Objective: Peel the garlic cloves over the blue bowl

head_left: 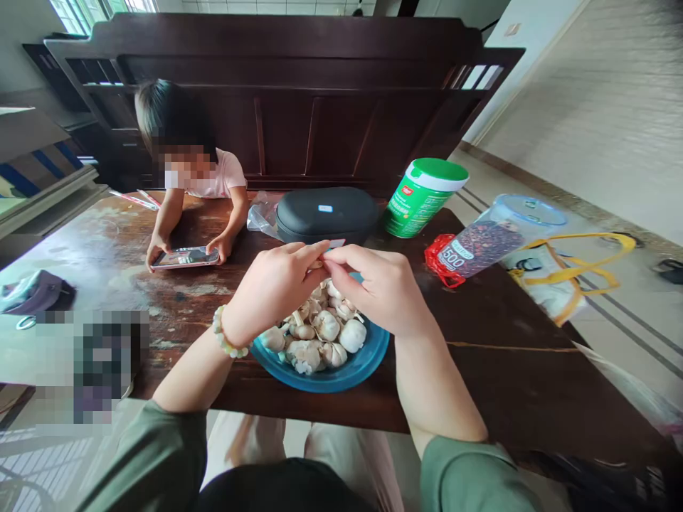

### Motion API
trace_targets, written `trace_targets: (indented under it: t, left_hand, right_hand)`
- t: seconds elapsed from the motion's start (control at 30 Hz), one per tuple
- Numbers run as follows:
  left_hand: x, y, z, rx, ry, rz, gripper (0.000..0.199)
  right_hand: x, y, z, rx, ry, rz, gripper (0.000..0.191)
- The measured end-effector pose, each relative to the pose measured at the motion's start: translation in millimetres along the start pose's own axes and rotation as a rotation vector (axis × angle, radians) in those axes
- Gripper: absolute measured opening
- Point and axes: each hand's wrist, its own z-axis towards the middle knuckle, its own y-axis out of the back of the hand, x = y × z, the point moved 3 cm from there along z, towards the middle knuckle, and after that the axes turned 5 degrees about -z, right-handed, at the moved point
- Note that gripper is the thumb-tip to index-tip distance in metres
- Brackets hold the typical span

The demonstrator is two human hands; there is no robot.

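A blue bowl [325,382] full of whole garlic bulbs [326,326] stands near the table's front edge. Above its far side my left hand [277,288] and my right hand [376,284] meet at the fingertips. Both are closed in a pinch around a small pale garlic clove [316,264], mostly hidden by the fingers. A bead bracelet [227,333] circles my left wrist. Just beyond my hands lies a black zipped case [326,213].
Across the dark wooden table [453,384], a person [229,174] holds a phone [186,257]. At the right are a green-lidded tub [421,203], a clear jar [488,238] and a red plastic bag [442,263]. A wooden bench [282,128] stands behind.
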Motion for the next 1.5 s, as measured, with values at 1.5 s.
trace_targets:
  t: [1.5]
  left_hand:
    - [0, -0.7, 4, -0.04, 0.026, -0.222, 0.034]
  right_hand:
    - [-3, 3, 0, -0.079, -0.063, 0.07, 0.01]
